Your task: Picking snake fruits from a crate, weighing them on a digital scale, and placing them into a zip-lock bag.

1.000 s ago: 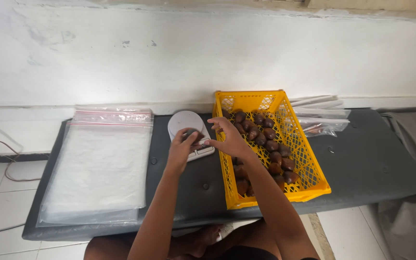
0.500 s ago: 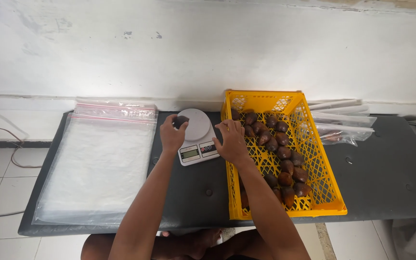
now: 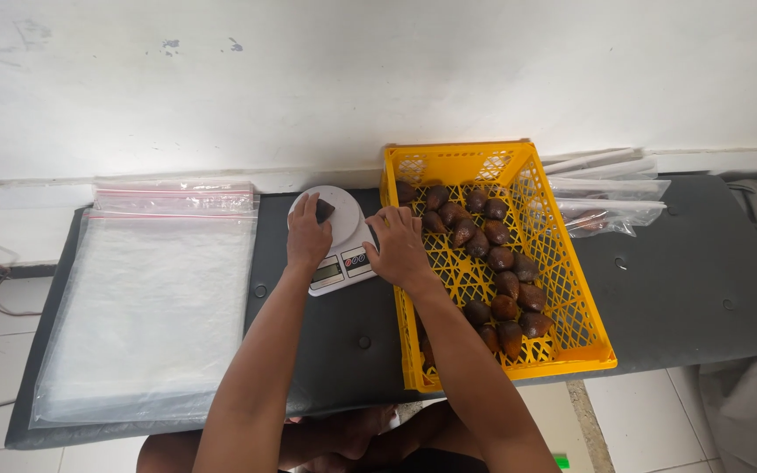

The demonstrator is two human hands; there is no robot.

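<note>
A: From the head camera, where is everything relative to the small white digital kitchen scale [image 3: 336, 241]?

B: The left hand [image 3: 307, 238] lies on its round platform, fingers curled around one small dark brown scaly-skinned fruit [image 3: 324, 209] and pressing it to the plate. The right hand [image 3: 399, 248] rests at the scale's right edge, fingers loosely bent and holding nothing that I can see, touching the wall of the yellow plastic lattice crate [image 3: 562, 298] just right of the scale. More of the same fruit [image 3: 494, 258] lie loose inside that crate.

A: And left of the scale?

B: A stack of large clear plastic zip bags with a red seal strip [image 3: 146, 307], flat on the dark padded bench [image 3: 703, 280] that carries everything. Beyond the crate, further right, lie a few filled clear bags [image 3: 611, 206].

A: How would the fruit handle?

B: I'd judge it light, firm and rough-skinned, so not slippery, though the scales may prick. A fingertip pinch around its rounded belly seems best, without squeezing hard.
</note>
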